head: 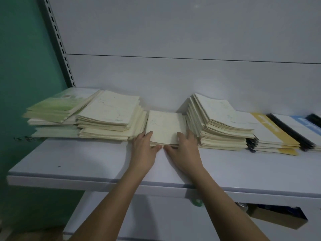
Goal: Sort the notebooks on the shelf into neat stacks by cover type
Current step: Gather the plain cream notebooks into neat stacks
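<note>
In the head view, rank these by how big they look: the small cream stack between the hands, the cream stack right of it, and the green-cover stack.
1. Right cream stack
2. Green-cover stack, similar, so unsure
3. Small cream stack

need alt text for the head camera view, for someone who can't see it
Two bare hands, left hand and right hand, hold the near corners of a small cream notebook stack on a white shelf. Taller cream stacks flank it, with green-covered notebooks far left and yellow-striped notebooks far right.
</note>
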A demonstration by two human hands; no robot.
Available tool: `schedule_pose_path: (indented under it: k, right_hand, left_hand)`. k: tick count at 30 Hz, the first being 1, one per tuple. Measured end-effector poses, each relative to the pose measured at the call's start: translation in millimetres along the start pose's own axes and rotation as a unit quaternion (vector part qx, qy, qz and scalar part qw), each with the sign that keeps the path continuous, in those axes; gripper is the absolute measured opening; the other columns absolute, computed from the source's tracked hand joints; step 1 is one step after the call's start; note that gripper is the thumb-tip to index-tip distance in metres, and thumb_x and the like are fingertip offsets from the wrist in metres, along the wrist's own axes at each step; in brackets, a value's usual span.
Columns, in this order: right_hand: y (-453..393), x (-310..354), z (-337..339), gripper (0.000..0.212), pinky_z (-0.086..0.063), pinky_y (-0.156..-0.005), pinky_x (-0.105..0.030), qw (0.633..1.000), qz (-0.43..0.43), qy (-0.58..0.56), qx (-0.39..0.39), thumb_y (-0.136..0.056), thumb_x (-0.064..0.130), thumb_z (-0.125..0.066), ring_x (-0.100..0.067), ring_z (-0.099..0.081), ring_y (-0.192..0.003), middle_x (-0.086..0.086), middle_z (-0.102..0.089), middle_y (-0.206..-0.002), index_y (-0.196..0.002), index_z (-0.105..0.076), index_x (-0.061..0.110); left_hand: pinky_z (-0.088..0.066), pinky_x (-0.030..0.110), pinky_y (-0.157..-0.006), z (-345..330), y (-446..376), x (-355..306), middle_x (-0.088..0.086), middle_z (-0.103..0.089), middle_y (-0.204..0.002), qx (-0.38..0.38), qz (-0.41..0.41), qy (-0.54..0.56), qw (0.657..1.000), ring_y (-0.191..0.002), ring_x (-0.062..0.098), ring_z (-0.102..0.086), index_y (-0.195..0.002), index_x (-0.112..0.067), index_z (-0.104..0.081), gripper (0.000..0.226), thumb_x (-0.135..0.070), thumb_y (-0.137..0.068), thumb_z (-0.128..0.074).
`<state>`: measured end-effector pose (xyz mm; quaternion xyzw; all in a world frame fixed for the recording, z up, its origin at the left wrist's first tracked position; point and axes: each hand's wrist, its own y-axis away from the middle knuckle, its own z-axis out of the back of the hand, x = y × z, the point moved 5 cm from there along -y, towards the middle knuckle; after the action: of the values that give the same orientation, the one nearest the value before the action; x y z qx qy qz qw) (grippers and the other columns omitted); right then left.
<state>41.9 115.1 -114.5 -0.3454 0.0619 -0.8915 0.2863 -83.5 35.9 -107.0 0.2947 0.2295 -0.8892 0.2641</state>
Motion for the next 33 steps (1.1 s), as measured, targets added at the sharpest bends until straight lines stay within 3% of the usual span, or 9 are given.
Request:
schedule_pose_path:
  k: [3, 10, 15, 19, 24, 27, 30, 33]
  right_hand:
    - [-2.3, -1.9, -4.2, 0.048, -0.040, -0.097, -0.041, 1.000, -0.001, 0.013, 0.006, -0.089, 0.045, -0.058, -0.035, -0.034, -0.129, -0.018, -0.038, -0.140, -0.121, -0.050, 0.009]
    - [-2.0, 0.2, -3.0, 0.048, -0.039, -0.097, -0.041, 0.999, 0.012, 0.028, 0.022, -0.092, 0.042, -0.055, -0.035, -0.036, -0.128, -0.016, -0.038, -0.139, -0.127, -0.048, 0.011]
    - [1.4, 8.2, 5.8, 0.051, -0.036, -0.098, -0.039, 0.999, 0.021, 0.013, 0.046, -0.092, 0.042, -0.055, -0.030, -0.038, -0.127, -0.009, -0.044, -0.135, -0.133, -0.047, 0.012]
    - [5.4, 16.7, 8.5, 0.055, -0.034, -0.104, -0.040, 0.998, 0.011, 0.007, 0.061, -0.094, 0.040, -0.053, -0.032, -0.036, -0.131, -0.012, -0.040, -0.142, -0.139, -0.041, 0.011]
    - [9.7, 74.5, 25.6, 0.038, -0.036, -0.099, -0.030, 0.993, 0.101, -0.016, -0.056, -0.098, 0.028, -0.051, -0.023, -0.043, -0.126, -0.007, -0.049, -0.135, -0.132, -0.052, 0.011]
    - [1.6, 127.8, 22.6, 0.036, -0.034, -0.100, -0.028, 0.990, 0.137, -0.036, -0.028, -0.099, 0.031, -0.049, -0.019, -0.042, -0.126, -0.003, -0.051, -0.133, -0.130, -0.055, 0.014]
    - [-9.3, 176.2, 4.9, 0.045, -0.036, -0.100, -0.032, 0.986, 0.165, 0.003, 0.024, -0.098, 0.042, -0.047, -0.018, -0.038, -0.130, -0.001, -0.048, -0.138, -0.136, -0.049, 0.018]
    - [-20.9, 208.2, -20.1, 0.060, -0.034, -0.107, -0.038, 0.979, 0.176, 0.075, 0.076, -0.096, 0.053, -0.044, -0.021, -0.034, -0.136, -0.002, -0.042, -0.147, -0.144, -0.040, 0.018]
  left_hand:
    - [-0.029, 0.031, -0.106, -2.0, -1.3, 1.6, 0.009, -0.046, -0.145, -0.002, 0.004, 0.002, 1.000, -0.133, 0.027, -0.037, -0.143, -0.011, -0.045, 0.057, -0.023, -0.092, -0.066]
    - [-0.031, 0.032, -0.106, -0.8, 1.2, -2.6, 0.010, -0.048, -0.142, -0.013, -0.007, -0.009, 1.000, -0.130, 0.027, -0.040, -0.141, -0.010, -0.046, 0.052, -0.021, -0.094, -0.062]
    - [-0.025, 0.026, -0.111, 6.2, 16.8, -5.6, 0.009, -0.035, -0.153, -0.003, -0.030, 0.003, 1.000, -0.138, 0.023, -0.035, -0.145, -0.009, -0.041, 0.051, -0.012, -0.097, -0.056]
    - [-0.025, 0.028, -0.114, 20.4, 34.8, -14.4, 0.001, -0.026, -0.158, 0.012, -0.064, 0.005, 0.998, -0.143, 0.019, -0.027, -0.146, -0.017, -0.040, 0.050, -0.020, -0.098, -0.052]
    - [-0.036, 0.025, -0.100, 110.1, 42.3, -19.2, -0.006, -0.059, -0.129, -0.106, -0.174, 0.001, 0.979, -0.121, 0.012, -0.046, -0.123, -0.022, -0.062, 0.029, -0.024, -0.095, -0.053]
    - [-0.038, 0.033, -0.099, 173.7, 12.9, 9.6, -0.002, -0.061, -0.128, -0.139, -0.120, -0.044, 0.982, -0.120, 0.021, -0.047, -0.123, -0.022, -0.062, 0.031, -0.026, -0.093, -0.054]
    - [-0.042, 0.039, -0.097, 216.1, -16.3, 52.3, 0.003, -0.057, -0.132, -0.088, -0.021, -0.100, 0.991, -0.123, 0.027, -0.046, -0.130, -0.023, -0.056, 0.037, -0.034, -0.095, -0.048]
    - [-0.045, 0.043, -0.096, 236.8, -33.1, 85.1, 0.003, -0.059, -0.131, -0.049, 0.014, -0.151, 0.987, -0.121, 0.029, -0.048, -0.129, -0.024, -0.056, 0.039, -0.040, -0.095, -0.045]
